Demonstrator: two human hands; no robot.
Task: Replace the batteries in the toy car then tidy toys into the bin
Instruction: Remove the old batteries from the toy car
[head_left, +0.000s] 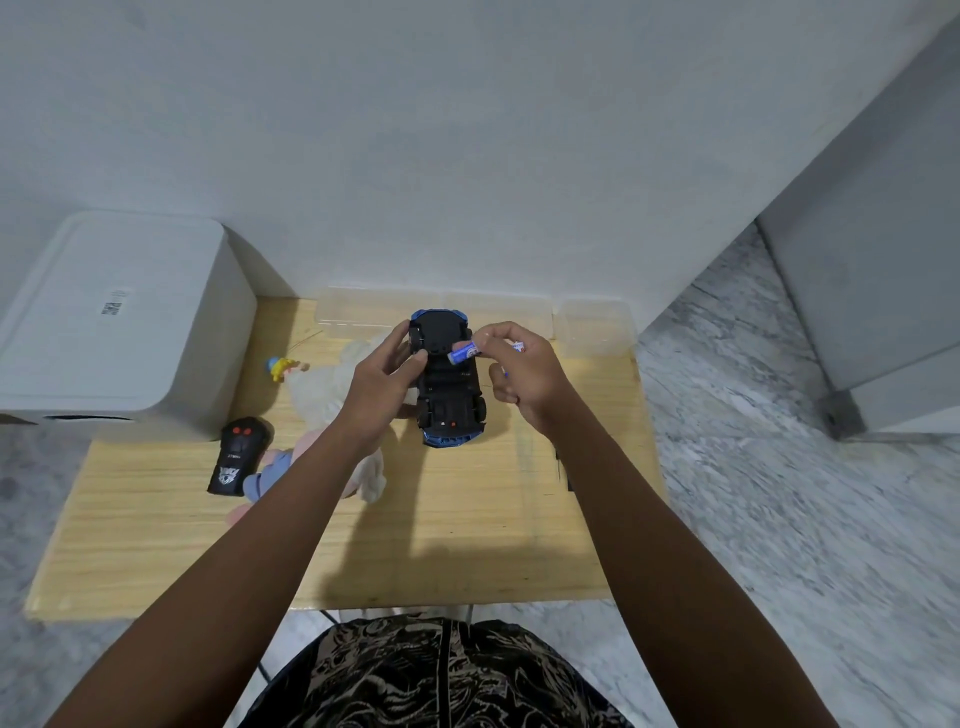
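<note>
**Battery over the bay, axis nearly crosswise to the car**

Head view, the only one we have:

- We hold the toy car (448, 382) upside down above the table (467, 519), black underside facing up, nose pointing away from us toward the wall. Its long axis runs near-to-far.
- Our left hand (387, 382) grips the car from its left flank, fingers curled over the far wheel area, thumb on the chassis edge.
- Our right hand (519, 374) pinches a blue battery (464, 353) between thumb and forefinger. A second blue-and-white item (518, 346) peeks out behind the fingers, probably another battery, but it is too small to be sure.
- Key relation: the battery sits just left of the right hand, touching or just above the underside at the car's far half. Its long axis lies roughly across the car, tilted slightly, free end toward the left hand.
- We judge the next move as seating it in the bay; the bay's slot and polarity marks don't resolve against the black plastic.
- The right hand is the nearer one to do the insertion; the left only steadies.
- The clear bin (363, 306) stands at the far table edge, just behind the car.
</note>
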